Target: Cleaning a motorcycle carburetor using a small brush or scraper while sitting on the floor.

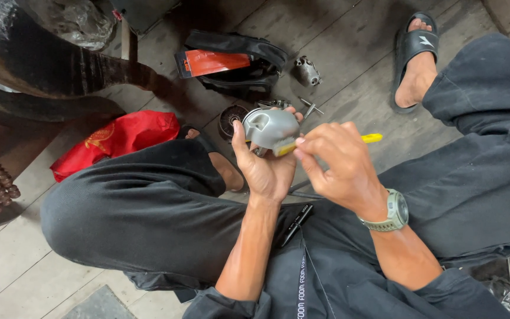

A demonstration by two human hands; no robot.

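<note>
My left hand (265, 162) grips a grey cast-metal part (271, 126), held up over my lap between my knees. My right hand (336, 162) holds a yellow-handled tool (372, 138), its working end pressed against the lower right edge of the metal part. The tool's tip is hidden behind my fingers. A grey watch (394, 212) sits on my right wrist.
On the floor ahead lie a black tool bag with an orange card (231, 62), a small metal casting (307, 71), a round dark disc (231, 120) and loose bits. A red bag (119, 139) lies left. My sandalled foot (415, 53) rests top right. A tyre (36, 65) stands at the upper left.
</note>
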